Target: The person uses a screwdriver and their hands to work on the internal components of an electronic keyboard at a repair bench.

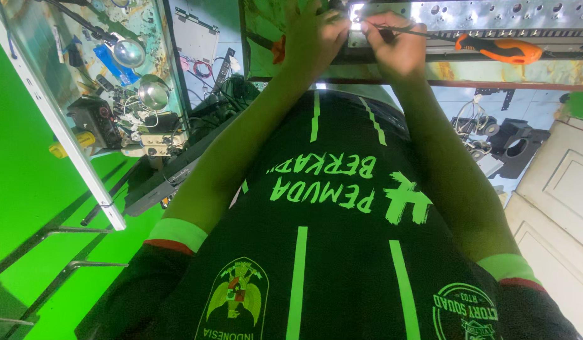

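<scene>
Dark shirt (pixel 329 252) with bright green stripes and cuffs: nearest the camera, fills lower frame, both forearms reaching away from it toward the desk (pixel 493 70).

Left hand (pixel 311 39): fingers curled and pressed down on the near end of a long perforated metal strip (pixel 493 12), steadying it; nothing else seen in the grip.

Right hand (pixel 398 47): fingers pinched around a thin dark tool (pixel 405 30), its tip aimed toward the left fingers at a brightly lit spot on the strip; kind of tool not clear, tweezers or a probe.

Metal strip: flat on the desk, running rightward away from both sets of fingers, rows of holes along its length.

Orange-handled screwdriver (pixel 502 49): lying free on the desk, just right of the right fingers, untouched.

Cluttered side shelf (pixel 115 82): well left of the left fingers, with round reflectors, cables and small devices.

Progress, judged: fine work at the near end of the strip under way; whether any portion is finished cannot be told.
</scene>
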